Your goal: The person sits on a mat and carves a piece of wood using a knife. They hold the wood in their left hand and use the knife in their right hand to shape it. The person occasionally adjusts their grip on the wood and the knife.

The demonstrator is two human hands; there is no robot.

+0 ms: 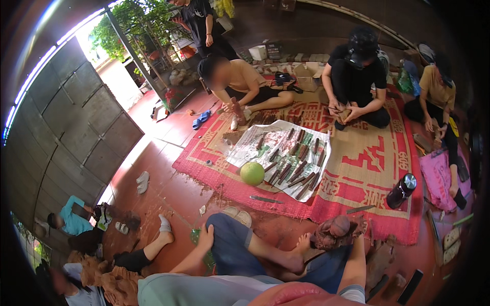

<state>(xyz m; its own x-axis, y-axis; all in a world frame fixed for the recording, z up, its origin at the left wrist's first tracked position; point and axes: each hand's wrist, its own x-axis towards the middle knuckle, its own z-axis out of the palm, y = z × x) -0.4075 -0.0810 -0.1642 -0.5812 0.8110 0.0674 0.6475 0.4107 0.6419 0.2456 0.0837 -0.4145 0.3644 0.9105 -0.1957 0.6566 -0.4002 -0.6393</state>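
My left hand (205,238) rests against the side of my bent left knee, in blue shorts, holding nothing that I can see. Just beside it, partly covered by my arm, is a green translucent thing (195,235). A reddish-brown carved wooden figure (339,227) with rounded forms stands by my bare foot (302,246). My right hand (360,238) grips the figure's right side, its fingers partly hidden by the carving. Ahead, a white sheet (240,153) carries several dark-handled carving tools (286,171). A round green fruit (252,174) sits at its near left edge.
A red patterned mat (352,176) spreads ahead, with a black flask (401,190) and loose blades (265,199) near its front edge. Several people sit around it, some handling wood pieces. Blue slippers (202,119) and a metal gate (66,112) are on the left.
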